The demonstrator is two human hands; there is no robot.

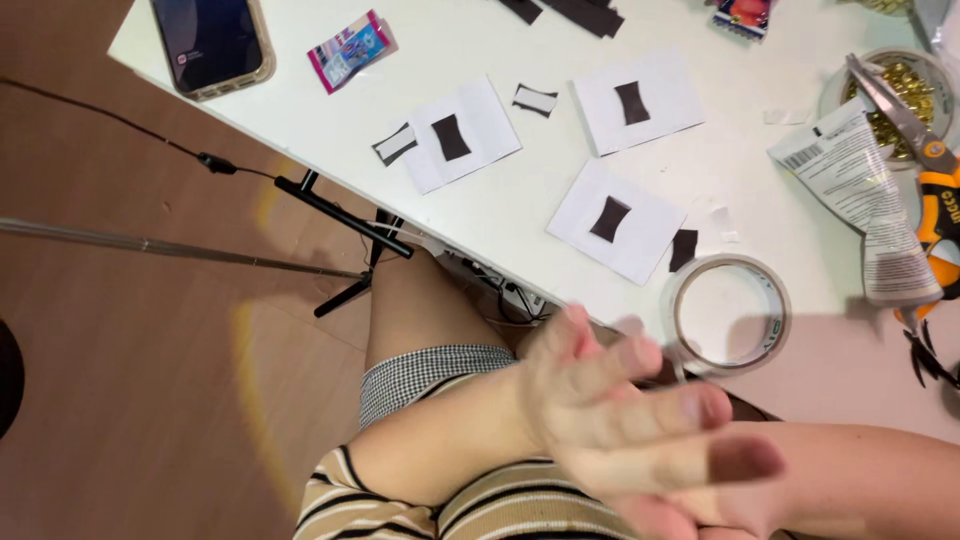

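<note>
Nearest item: left hand [620, 410], blurred, fingers [700, 408] spread and extended flat toward the right, holding nothing, hovering just off the near edge of the white table [300, 110]; right hand hidden beneath it, only the right forearm [860, 470] visible, so its state cannot be told.

Roll of clear tape [730, 312]: lying flat on the table edge just beyond the left fingertips, near but not touching; small dark scrap [684, 249] just beside its upper left rim.

White paper squares, three, each bearing a dark bow-shaped piece: one [615, 222] near the tape; one [463, 133] further left; one [637, 101] further back.

Small black-bordered white strips, two [395, 144] [535, 99]: lying beside the left-hand square.

Phone [212, 42]: far left corner, screen dark; pink-edged packet [351, 50] beside it.

Orange-handled scissors [915, 130]: right side, lying across a dish of gold beads [905, 90]; grey printed packet [860, 190] just left of them.

Tripod [340, 215]: standing on the brown floor under the table edge.
</note>
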